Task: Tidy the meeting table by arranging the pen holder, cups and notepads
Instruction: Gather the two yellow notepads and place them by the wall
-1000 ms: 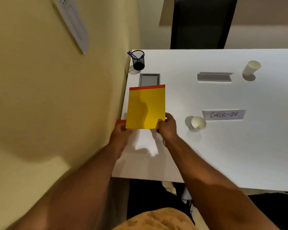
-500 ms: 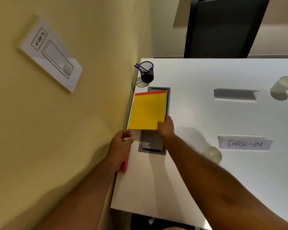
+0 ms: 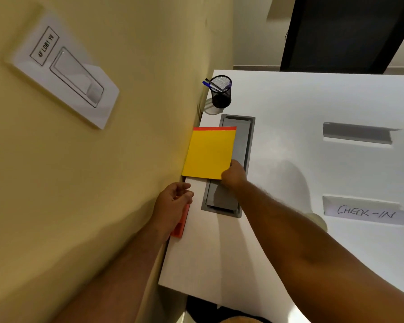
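Note:
My right hand [image 3: 234, 174] pinches the near right corner of a yellow notepad [image 3: 209, 153] with a red top strip, held over the table's left edge, partly above a grey cable hatch [image 3: 229, 197]. My left hand [image 3: 173, 206] rests on a red notepad [image 3: 180, 226] lying along the wall-side edge, fingers curled over it. A black mesh pen holder [image 3: 221, 92] with blue pens stands in the far left corner. A white paper cup [image 3: 317, 221] peeks out behind my right forearm.
The white table [image 3: 313, 101] butts against a yellow wall on the left, which carries a light switch plate [image 3: 63, 71]. A "CHECK-IN" paper sign [image 3: 366, 212] and a grey slot [image 3: 357, 134] lie to the right. A black chair [image 3: 345, 31] stands behind the table.
My left hand let go of the yellow notepad and dropped onto the red one. The right hand carried the yellow notepad forward along the wall edge, toward the pen holder.

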Action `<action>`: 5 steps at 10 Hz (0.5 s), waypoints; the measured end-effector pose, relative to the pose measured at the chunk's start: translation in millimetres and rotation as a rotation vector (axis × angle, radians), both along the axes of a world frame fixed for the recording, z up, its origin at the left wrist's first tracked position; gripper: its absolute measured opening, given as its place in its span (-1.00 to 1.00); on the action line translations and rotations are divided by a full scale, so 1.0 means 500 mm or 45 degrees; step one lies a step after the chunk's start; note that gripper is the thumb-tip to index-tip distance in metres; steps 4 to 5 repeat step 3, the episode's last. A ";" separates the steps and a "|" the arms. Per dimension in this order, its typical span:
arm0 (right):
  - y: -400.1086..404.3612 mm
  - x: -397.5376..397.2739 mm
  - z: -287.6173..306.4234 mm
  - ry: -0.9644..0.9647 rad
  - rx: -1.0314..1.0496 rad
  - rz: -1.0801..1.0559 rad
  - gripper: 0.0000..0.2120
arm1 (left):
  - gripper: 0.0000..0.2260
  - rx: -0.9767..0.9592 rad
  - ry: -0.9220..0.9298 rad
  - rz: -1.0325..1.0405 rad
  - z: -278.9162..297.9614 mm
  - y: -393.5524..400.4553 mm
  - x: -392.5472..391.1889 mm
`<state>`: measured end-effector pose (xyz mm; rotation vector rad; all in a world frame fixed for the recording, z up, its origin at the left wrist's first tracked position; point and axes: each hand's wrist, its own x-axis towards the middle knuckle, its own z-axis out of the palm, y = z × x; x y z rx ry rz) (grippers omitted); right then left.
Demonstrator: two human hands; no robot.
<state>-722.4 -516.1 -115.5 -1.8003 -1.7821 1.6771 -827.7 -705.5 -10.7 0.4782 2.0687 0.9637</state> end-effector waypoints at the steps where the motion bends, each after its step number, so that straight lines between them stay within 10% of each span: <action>1: -0.002 0.002 -0.004 -0.066 0.121 0.016 -0.81 | -0.85 -0.027 0.011 -0.002 -0.003 -0.007 -0.006; 5: -0.037 0.028 0.011 -0.114 0.280 -0.013 -0.71 | -0.88 -0.068 0.055 -0.009 -0.006 -0.013 -0.017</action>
